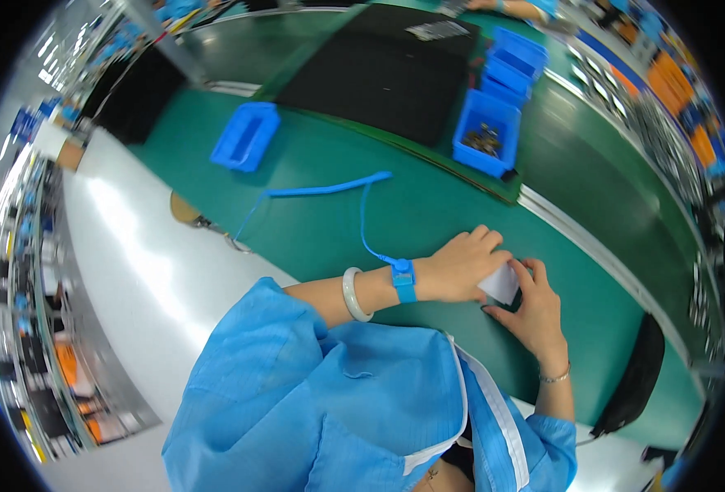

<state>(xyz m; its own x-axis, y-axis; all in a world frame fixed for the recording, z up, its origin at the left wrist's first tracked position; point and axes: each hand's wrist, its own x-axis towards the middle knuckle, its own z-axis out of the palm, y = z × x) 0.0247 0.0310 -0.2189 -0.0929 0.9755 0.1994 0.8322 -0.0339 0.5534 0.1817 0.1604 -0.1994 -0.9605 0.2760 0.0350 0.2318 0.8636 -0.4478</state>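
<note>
A small flat white piece [501, 284], like a card or thin plate, is between my hands over the green work surface. My left hand [467, 266] reaches across from the left with bent fingers and holds its upper left side; the thumb is hidden. Thumb and fingers of my right hand [535, 313] pinch it from the right. The hands cover its edges, so its exact kind cannot be made out. A blue anti-static wrist strap [403, 280] is around my left wrist, and its coiled blue cord [326, 189] lies on the surface.
Ahead lies a large black mat [379, 74]. A blue bin [487, 135] with small metal parts stands at its right, with another blue bin [516, 59] behind. One more blue bin [248, 138] is at the left. A black object [635, 377] lies right. Another person's arm [514, 8] shows far off.
</note>
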